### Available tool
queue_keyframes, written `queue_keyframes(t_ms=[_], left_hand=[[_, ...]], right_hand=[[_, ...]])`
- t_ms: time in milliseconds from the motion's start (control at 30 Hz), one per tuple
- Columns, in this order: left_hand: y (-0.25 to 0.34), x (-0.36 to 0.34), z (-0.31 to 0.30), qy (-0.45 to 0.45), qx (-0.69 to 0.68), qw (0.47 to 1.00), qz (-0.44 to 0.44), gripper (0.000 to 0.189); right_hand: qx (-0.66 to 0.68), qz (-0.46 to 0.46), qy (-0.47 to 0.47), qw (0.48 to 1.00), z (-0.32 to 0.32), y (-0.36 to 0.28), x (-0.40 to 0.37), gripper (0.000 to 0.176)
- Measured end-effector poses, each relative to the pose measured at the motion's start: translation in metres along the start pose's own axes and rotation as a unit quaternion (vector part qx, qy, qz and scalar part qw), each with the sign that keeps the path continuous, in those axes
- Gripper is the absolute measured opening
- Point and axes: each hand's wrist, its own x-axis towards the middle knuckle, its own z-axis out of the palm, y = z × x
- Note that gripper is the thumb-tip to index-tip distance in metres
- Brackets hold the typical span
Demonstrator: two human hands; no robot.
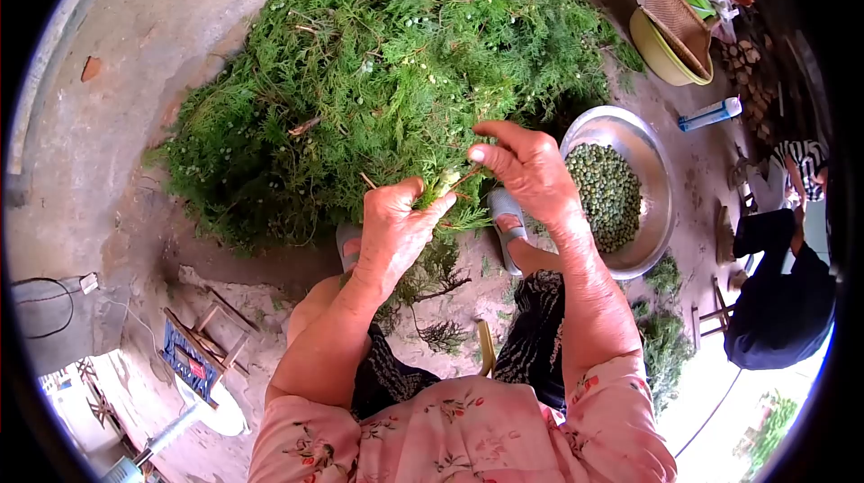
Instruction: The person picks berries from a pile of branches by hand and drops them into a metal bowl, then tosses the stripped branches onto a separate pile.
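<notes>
My left hand point(396, 217) is closed around a small green sprig point(443, 188) of cypress-like foliage, pinched between thumb and fingers, with thin brown stems sticking out. Just right of the sprig, my right hand point(531, 168) has its thumb and forefinger apart, with nothing visible between them. Its other fingers are partly hidden. Beyond both hands lies a large heap of green branches point(387, 78), dotted with pale bluish cones. To the right of my right hand stands a wide metal basin point(664, 186) holding many small round green cones point(603, 195).
A yellow basin point(661, 55) with a woven basket point(670, 10) stands at upper right, near a blue-and-white tube point(711, 114). Another person in dark clothes point(778, 303) sits at right. Loose greenery point(661, 339) lies below the metal basin. A small folding stool point(193, 357) is at lower left.
</notes>
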Motion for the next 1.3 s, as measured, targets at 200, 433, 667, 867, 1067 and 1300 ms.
queue_keyframes(t_ms=[200, 433, 667, 867, 1067, 1300], left_hand=[[0.016, 0.000, 0.001, -0.041, -0.032, 0.997, -0.050, 0.010], [0.012, 0.000, 0.000, -0.026, -0.216, 0.969, -0.113, 0.011], [0.014, 0.001, -0.011, 0.010, -0.298, 0.945, -0.133, 0.004], [0.013, 0.008, -0.008, 0.064, -0.340, 0.926, -0.151, 0.005], [0.015, 0.011, -0.007, 0.028, -0.381, 0.914, -0.138, 0.015], [0.016, 0.018, -0.013, 0.068, -0.391, 0.902, -0.170, 0.018]], right_hand=[[-0.106, -0.100, 0.165, 0.975, 0.014, 0.012, 0.001, 0.017], [-0.106, -0.067, 0.344, 0.931, 0.005, 0.033, 0.012, 0.017], [0.523, 0.110, 0.120, 0.836, -0.024, 0.026, 0.007, 0.015], [0.533, 0.124, 0.028, 0.836, -0.002, 0.023, -0.001, 0.021], [0.413, 0.131, -0.005, 0.901, 0.021, 0.012, -0.008, 0.018], [0.425, -0.003, -0.029, 0.905, 0.014, -0.004, -0.012, 0.015]])
